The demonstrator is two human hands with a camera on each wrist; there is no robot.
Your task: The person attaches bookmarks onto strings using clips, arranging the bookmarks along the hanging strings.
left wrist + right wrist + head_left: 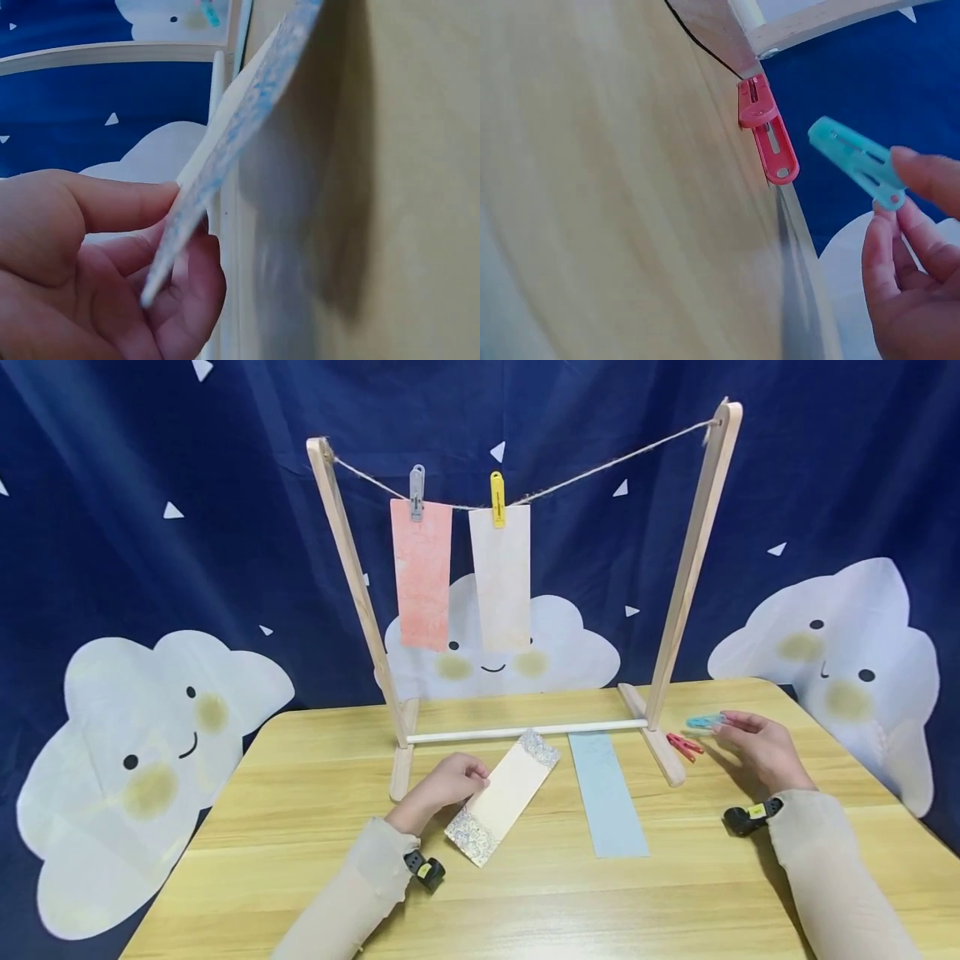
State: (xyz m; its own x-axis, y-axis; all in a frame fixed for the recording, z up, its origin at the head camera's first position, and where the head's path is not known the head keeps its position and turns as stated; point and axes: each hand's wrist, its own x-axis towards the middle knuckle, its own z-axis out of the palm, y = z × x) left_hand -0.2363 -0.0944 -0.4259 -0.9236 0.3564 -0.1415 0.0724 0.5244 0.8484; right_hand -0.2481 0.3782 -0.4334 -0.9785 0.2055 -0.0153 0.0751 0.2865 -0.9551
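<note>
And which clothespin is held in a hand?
The turquoise clothespin, pinched by the right hand; the red clothespin lies on the table; the gray clothespin and yellow clothespin are on the string.

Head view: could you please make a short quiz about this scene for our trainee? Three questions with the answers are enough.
1. What does the right hand hold?
2. True or false: the yellow peg holds the pink strip on the line.
3. The left hand pinches:
a) the blue strip
b) the strip with patterned ends
c) the red peg

Key:
1. A turquoise peg.
2. False: the grey peg holds the pink strip.
3. b
</note>
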